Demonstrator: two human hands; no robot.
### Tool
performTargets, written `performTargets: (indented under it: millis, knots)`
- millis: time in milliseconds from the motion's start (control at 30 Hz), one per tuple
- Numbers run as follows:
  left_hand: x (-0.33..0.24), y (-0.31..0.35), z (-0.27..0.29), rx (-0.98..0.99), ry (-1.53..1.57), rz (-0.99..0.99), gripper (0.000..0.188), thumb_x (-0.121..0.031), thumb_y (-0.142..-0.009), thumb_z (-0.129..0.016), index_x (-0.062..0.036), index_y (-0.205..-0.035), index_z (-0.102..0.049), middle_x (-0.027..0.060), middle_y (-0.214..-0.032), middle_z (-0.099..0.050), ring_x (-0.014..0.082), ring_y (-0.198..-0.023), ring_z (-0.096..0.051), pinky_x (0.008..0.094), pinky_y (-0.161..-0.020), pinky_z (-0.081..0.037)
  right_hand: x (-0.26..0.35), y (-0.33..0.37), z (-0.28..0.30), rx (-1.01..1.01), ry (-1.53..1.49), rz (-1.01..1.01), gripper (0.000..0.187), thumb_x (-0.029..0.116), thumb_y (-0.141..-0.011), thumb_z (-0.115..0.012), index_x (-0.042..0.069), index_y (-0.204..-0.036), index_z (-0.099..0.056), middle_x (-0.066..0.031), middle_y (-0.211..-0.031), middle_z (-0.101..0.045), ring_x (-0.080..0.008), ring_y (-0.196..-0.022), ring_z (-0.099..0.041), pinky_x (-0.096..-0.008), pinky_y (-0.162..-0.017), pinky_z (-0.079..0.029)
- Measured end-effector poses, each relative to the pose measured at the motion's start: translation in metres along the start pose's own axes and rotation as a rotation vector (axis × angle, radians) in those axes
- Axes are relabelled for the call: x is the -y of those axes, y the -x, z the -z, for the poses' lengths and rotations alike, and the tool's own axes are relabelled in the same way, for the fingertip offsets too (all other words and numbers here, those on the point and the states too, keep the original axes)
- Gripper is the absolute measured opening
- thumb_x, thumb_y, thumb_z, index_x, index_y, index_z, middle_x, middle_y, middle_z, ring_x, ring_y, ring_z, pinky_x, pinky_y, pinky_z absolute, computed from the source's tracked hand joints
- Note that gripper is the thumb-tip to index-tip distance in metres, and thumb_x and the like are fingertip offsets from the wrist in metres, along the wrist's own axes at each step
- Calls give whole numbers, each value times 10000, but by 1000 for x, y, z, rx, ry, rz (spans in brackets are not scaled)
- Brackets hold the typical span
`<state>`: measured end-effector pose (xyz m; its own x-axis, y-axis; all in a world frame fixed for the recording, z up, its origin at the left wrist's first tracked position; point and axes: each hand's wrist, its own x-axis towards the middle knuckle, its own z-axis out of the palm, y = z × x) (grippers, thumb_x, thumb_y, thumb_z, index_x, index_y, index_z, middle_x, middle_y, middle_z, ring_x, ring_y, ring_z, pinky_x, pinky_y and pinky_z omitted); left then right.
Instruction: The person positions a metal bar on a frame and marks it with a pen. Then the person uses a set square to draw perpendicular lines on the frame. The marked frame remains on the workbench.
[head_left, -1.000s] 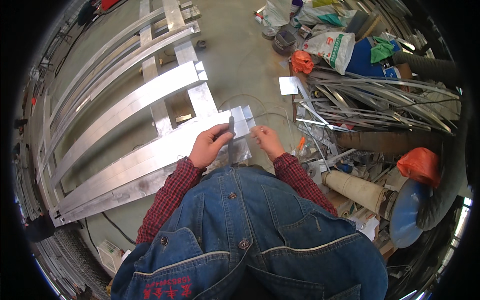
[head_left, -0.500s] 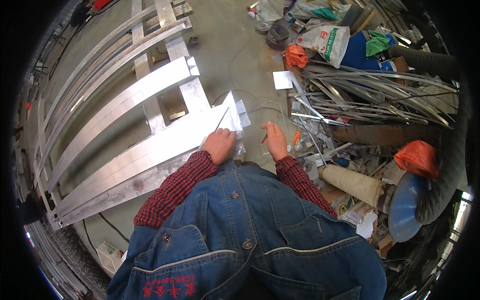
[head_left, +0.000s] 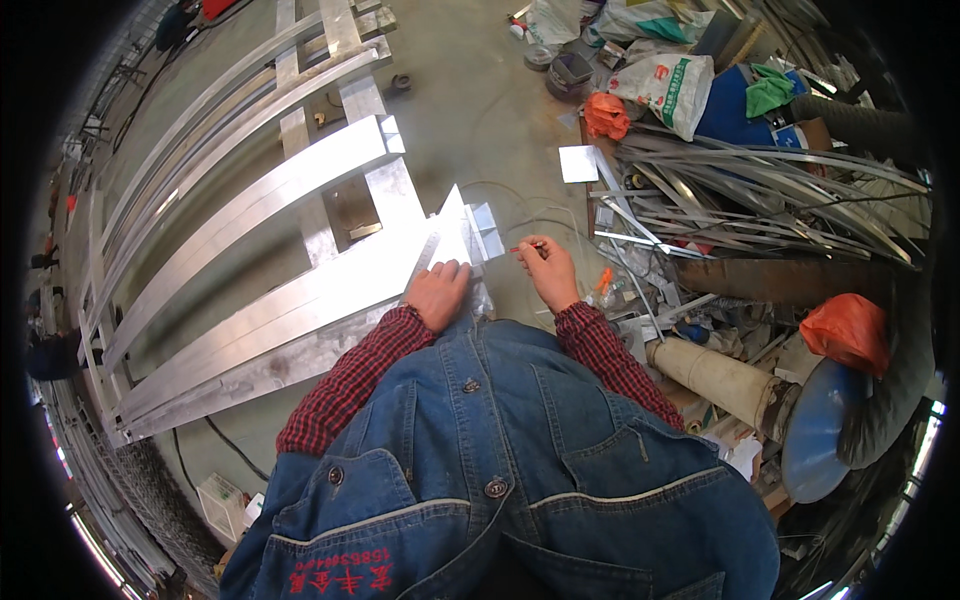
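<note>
The step in hand appears to be measuring or marking at the right end of the long, silvery, hollow metal beam [head_left: 300,308] on the near side. A flat, bright triangular piece [head_left: 455,225], probably a set square, lies on it beside the open box-shaped end, its tip pointing far. The left hand [head_left: 438,292] rests over the piece's near edge; whether its fingers grip or only press, I cannot tell. The right hand [head_left: 548,275] is closed, pinching a slim reddish pencil-like tool [head_left: 516,249] just right of the beam end, apart from the metal. As I judge it, the next move calls for a steady left hand and a fine tip brought to the triangle's edge.

The beam is smooth and glaring, with a thin lengthwise seam; a similar pale beam [head_left: 255,195] lies farther off across duller, scuffed crosspieces [head_left: 394,190]. Far right, thin metal strips [head_left: 760,205] form a springy tangle.
</note>
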<state>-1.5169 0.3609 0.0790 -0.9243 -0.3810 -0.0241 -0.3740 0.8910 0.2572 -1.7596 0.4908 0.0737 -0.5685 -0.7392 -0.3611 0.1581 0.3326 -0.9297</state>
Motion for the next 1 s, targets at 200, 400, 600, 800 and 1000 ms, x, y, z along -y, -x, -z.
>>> performTargets:
  millis: [200,400,600,800,1000]
  knots:
    - [0,3,1,-6,19,6,397,-171,-972,-734,-76,-1351,-664,109,-1280,-683,308,-1154,-721,458,-914,-598,4,-7,-8,17,42,53,224,241,-1143,-729,32,-1217,-757,-35,-1004,-802,-81,-852,-695,-259,-743,-560]
    - [-2,-1,-2,-8,33,9,408,-132,-932,-726,-71,-1332,-668,104,-1259,-682,305,-1145,-720,448,-903,-607,11,-10,-10,39,92,83,230,237,-1152,-712,19,-1211,-753,-53,-1009,-817,-90,-850,-705,-271,-751,-573]
    - [-2,-3,-3,-28,41,5,338,-128,-932,-721,-60,-1260,-675,112,-1221,-677,314,-1117,-718,444,-873,-625,18,-13,-12,1,96,91,274,241,-1121,-724,-19,-1195,-774,-67,-973,-845,-117,-856,-759,-305,-795,-601]
    - [-3,-5,-3,-22,51,12,321,-136,-933,-723,-57,-1240,-674,116,-1210,-677,322,-1107,-717,454,-859,-630,18,-13,-11,20,178,154,222,202,-1147,-702,6,-1238,-753,-74,-1047,-845,-117,-921,-764,-299,-825,-615]
    - [-2,-5,-3,-37,65,7,276,-136,-949,-708,-64,-1213,-671,116,-1185,-668,324,-1103,-709,452,-847,-628,26,-10,-15,12,223,203,216,189,-1132,-716,5,-1235,-767,-82,-1037,-846,-121,-910,-768,-292,-821,-607]
